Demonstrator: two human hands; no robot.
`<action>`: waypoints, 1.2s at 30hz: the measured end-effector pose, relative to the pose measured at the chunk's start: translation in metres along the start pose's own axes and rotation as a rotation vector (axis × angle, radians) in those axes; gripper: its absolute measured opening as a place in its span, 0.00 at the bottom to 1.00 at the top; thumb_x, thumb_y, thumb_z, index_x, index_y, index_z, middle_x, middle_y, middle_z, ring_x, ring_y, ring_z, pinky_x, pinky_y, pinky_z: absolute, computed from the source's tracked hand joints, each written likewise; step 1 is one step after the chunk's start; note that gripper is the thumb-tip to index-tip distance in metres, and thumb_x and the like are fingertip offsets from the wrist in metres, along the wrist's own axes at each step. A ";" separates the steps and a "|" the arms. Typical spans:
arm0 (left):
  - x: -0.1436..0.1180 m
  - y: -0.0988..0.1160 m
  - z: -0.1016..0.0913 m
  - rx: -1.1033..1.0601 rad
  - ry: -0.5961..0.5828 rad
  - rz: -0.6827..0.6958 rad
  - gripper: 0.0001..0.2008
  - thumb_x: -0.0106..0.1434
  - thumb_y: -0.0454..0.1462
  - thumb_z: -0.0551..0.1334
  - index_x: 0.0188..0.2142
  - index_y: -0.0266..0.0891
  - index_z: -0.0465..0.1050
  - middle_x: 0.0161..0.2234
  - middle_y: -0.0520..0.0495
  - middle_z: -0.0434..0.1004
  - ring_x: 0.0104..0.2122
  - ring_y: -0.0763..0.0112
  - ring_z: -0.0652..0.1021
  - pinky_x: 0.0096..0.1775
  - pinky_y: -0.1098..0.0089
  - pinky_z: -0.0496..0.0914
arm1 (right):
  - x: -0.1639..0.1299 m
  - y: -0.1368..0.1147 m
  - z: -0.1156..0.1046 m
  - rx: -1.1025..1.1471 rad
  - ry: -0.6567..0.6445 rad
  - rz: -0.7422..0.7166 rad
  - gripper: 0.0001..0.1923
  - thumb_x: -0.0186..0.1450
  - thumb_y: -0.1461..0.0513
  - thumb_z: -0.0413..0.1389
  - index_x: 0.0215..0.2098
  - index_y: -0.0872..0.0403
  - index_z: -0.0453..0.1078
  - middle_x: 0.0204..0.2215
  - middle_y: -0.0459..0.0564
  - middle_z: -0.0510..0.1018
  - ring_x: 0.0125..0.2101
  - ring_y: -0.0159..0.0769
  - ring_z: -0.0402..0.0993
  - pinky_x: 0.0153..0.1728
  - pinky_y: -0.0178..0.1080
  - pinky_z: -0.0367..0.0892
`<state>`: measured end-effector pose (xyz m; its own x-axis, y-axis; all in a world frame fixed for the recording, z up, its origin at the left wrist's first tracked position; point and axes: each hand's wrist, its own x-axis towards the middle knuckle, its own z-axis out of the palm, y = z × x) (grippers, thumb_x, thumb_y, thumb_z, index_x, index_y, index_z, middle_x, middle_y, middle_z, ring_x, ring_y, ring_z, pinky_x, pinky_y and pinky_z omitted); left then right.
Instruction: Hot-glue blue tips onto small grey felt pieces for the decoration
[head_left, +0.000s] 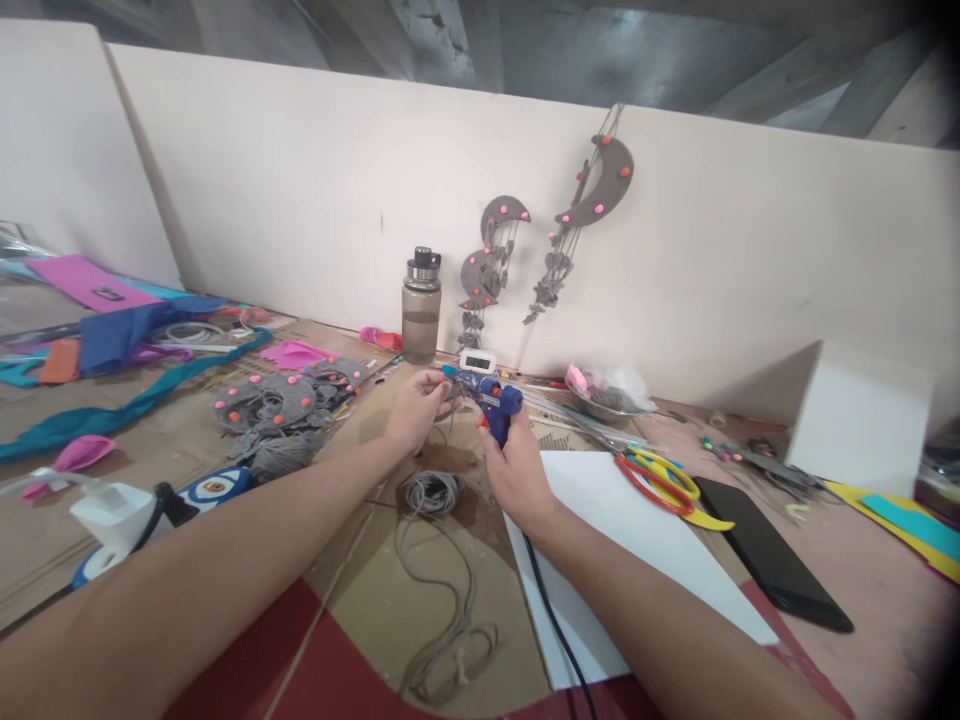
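Right hand (517,470) wrapped around the grip of a blue plastic glue gun (496,400), black cord (559,630) trailing off toward six o'clock. Nozzle aimed at nine o'clock, straight at the left hand (415,408), fingers pinched narrow on a small grey piece too tiny to make out, held just at the gun's tip. Directly below both hands, at six o'clock, a loose coil of grey string (433,492) lying on the brown cardboard table cover (360,590), tail looping nearer the body. At four o'clock from the right hand, a white sheet of paper (637,540); beyond it at three o'clock, red and yellow handled scissors (660,480) and a flat black phone (772,555). Up at twelve o'clock, a small white digital clock (478,360) and a smoky grey water bottle (421,308) against the white wall board (300,200). Out at nine o'clock, a heap of grey felt crescents with orange and pink dots (277,400).
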<state>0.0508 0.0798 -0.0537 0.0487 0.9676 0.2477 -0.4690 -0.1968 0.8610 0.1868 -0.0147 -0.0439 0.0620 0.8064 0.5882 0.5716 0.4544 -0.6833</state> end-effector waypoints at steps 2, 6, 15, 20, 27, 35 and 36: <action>0.000 0.000 0.000 0.011 -0.006 0.005 0.16 0.47 0.41 0.72 0.29 0.36 0.69 0.27 0.53 0.71 0.30 0.74 0.76 0.45 0.59 0.74 | 0.000 0.000 0.001 -0.006 -0.001 0.006 0.15 0.63 0.63 0.49 0.49 0.53 0.61 0.40 0.55 0.73 0.40 0.43 0.71 0.47 0.51 0.67; 0.000 -0.001 0.000 0.023 -0.018 0.020 0.16 0.48 0.41 0.71 0.30 0.36 0.69 0.27 0.53 0.72 0.30 0.74 0.76 0.45 0.60 0.74 | 0.000 0.000 0.001 -0.021 -0.006 0.016 0.16 0.64 0.62 0.49 0.50 0.54 0.61 0.42 0.57 0.73 0.42 0.45 0.71 0.48 0.51 0.66; 0.000 0.000 -0.001 0.054 0.005 0.020 0.13 0.49 0.39 0.69 0.31 0.36 0.70 0.28 0.50 0.76 0.29 0.73 0.78 0.41 0.65 0.74 | 0.000 0.002 0.001 -0.039 0.024 0.040 0.20 0.65 0.61 0.49 0.54 0.55 0.58 0.47 0.59 0.72 0.46 0.47 0.70 0.51 0.53 0.63; -0.001 0.002 0.001 0.034 0.022 0.018 0.12 0.49 0.38 0.69 0.30 0.36 0.69 0.28 0.51 0.76 0.30 0.73 0.78 0.40 0.67 0.73 | 0.000 0.002 0.001 -0.023 0.041 0.078 0.18 0.64 0.61 0.50 0.53 0.54 0.59 0.43 0.57 0.73 0.43 0.46 0.71 0.49 0.52 0.65; -0.003 0.005 0.002 0.041 0.022 0.019 0.13 0.49 0.39 0.70 0.29 0.36 0.69 0.29 0.52 0.74 0.30 0.74 0.77 0.41 0.66 0.74 | -0.002 0.001 0.001 -0.023 0.022 0.012 0.20 0.64 0.61 0.49 0.54 0.55 0.59 0.45 0.58 0.72 0.45 0.45 0.70 0.51 0.51 0.64; -0.003 0.003 0.001 0.008 0.009 0.043 0.14 0.48 0.39 0.71 0.29 0.37 0.68 0.27 0.54 0.73 0.30 0.75 0.76 0.42 0.66 0.74 | 0.000 0.001 0.001 -0.010 0.046 0.078 0.20 0.64 0.61 0.50 0.54 0.55 0.58 0.46 0.59 0.72 0.45 0.45 0.71 0.51 0.52 0.64; -0.002 0.003 0.001 0.001 0.010 0.043 0.14 0.48 0.39 0.71 0.29 0.37 0.68 0.27 0.54 0.73 0.30 0.75 0.76 0.42 0.66 0.74 | 0.000 0.001 0.001 -0.003 0.049 0.076 0.20 0.64 0.61 0.50 0.54 0.55 0.58 0.46 0.59 0.72 0.46 0.45 0.70 0.52 0.52 0.64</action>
<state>0.0498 0.0768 -0.0512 0.0195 0.9599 0.2796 -0.4691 -0.2382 0.8504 0.1865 -0.0143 -0.0447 0.1452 0.8192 0.5548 0.5661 0.3911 -0.7256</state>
